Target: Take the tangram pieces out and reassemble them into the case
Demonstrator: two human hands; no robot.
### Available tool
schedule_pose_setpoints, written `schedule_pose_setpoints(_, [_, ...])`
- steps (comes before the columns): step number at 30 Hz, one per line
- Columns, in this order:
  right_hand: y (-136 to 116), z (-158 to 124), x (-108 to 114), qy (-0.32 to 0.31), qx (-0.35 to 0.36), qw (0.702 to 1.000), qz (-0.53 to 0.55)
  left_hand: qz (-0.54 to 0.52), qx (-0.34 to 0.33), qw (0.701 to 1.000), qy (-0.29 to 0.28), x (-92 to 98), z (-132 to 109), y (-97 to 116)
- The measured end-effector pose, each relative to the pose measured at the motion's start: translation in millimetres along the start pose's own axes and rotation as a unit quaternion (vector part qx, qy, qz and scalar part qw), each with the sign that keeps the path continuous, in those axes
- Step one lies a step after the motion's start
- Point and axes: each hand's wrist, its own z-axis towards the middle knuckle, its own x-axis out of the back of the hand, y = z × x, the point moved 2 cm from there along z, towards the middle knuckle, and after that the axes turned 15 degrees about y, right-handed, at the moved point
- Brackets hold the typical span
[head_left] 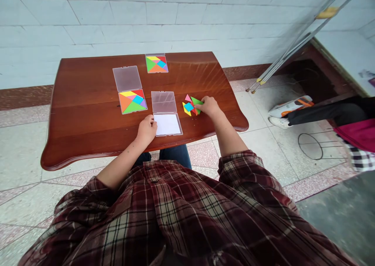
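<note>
Here, right hand, fingers narrow on multicoloured tangram pieces, left hand, fingers curled against an open clear case, grip unclear, on a wooden bench

Metal crutches are leaning against a pale tiled wall as a person's black-trousered leg is stretching across speckled floor tiles, white sneakers lying just beside a round wire stand and magenta cloth.
</note>
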Motion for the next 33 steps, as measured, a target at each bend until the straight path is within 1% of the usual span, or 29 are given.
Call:
schedule_pose_setpoints(4, [-0.7,1.9,2.1,0.0,-0.025,1.0,0.012,0.074,-0.029,0.997,-0.006,5.3,1.7,5.8])
schedule_pose_setpoints(8, [1.2,1.5,5.3,-0.003,-0.027,0.999,0.039,0.09,-0.05,0.995,-0.017,11.2,-0.2,4.2])
schedule_pose_setpoints(13, [8.9,0.9,6.9,0.03,-0.025,0.992,0.117,0.103,-0.062,0.992,-0.042,16.3,-10.6,0.4])
schedule_pose_setpoints(16, [14.1,-0.1,8.4,0.037,-0.039,0.984,0.173,0.105,-0.061,0.991,-0.058,17.1,-18.0,-1.8])
schedule_pose_setpoints(20, [19.2,-2.1,16.0,0.087,-0.053,0.967,0.235,0.097,-0.066,0.989,-0.087,18.5,-27.4,-1.8])
schedule_pose_setpoints(22, [18.2,-5.4,21.2,0.106,-0.064,0.955,0.27,0.095,-0.069,0.987,-0.107,20.2,-31.3,-0.5])
schedule_pose_setpoints(24, [13.1,-11.9,26.1,0.105,-0.091,0.938,0.316,0.091,-0.08,0.985,-0.126,22.1,-34.2,1.3])
schedule_pose_setpoints(26, [2.8,-22.4,29.4,0.078,-0.123,0.916,0.375,0.092,-0.099,0.981,-0.143,23.5,-35.9,2.5])
schedule_pose_setpoints(27, [-4.5,-28.9,30.0,0.053,-0.134,0.903,0.405,0.096,-0.11,0.978,-0.15,23.7,-36.3,2.7])
schedule_pose_setpoints(29, [-22.1,-44.0,28.5,-0.012,-0.148,0.878,0.454,0.107,-0.128,0.973,-0.162,23.4,-36.4,2.5])
schedule_pose_setpoints(33, [-58.3,-74.9,16.2,-0.143,-0.166,0.836,0.502,0.139,-0.146,0.964,-0.174,20.7,-35.6,1.1])
